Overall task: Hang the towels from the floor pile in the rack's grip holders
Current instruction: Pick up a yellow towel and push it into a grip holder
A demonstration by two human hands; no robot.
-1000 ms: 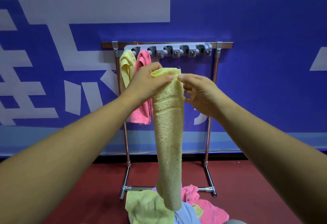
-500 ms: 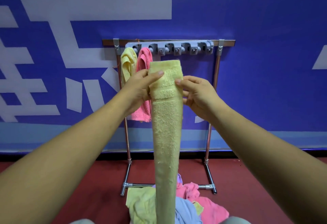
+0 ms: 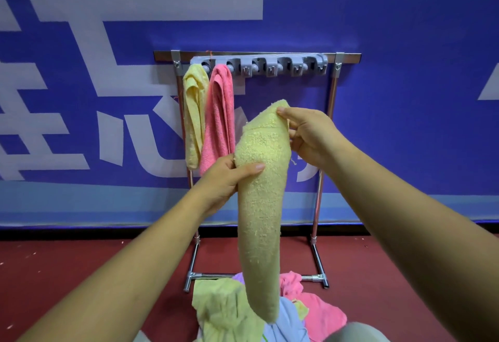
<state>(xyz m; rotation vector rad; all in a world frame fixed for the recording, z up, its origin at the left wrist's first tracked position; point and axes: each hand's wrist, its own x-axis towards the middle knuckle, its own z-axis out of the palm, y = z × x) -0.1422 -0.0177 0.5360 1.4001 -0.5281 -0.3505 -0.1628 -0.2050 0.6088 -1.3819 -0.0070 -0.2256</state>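
Observation:
A long yellow towel (image 3: 260, 206) hangs bunched in front of me. My right hand (image 3: 307, 136) pinches its top corner, and lower down my left hand (image 3: 226, 179) grips it with the thumb across the front. Behind stands the metal rack (image 3: 333, 114) with a grey row of grip holders (image 3: 270, 64). A yellow towel (image 3: 194, 114) and a pink towel (image 3: 218, 117) hang from the two leftmost holders. The other holders hold nothing. On the red floor lies the pile of towels (image 3: 313, 312) in green, blue, pink and purple, partly hidden by the held towel.
A blue banner wall (image 3: 418, 98) with white shapes stands right behind the rack. The rack's base bar (image 3: 213, 276) lies on the red floor (image 3: 67, 268) just beyond the pile.
My left hand has slid down the towel from the top edge to lower on it. My right hand keeps the top corner, which now tilts right. The camera has tilted down slightly.

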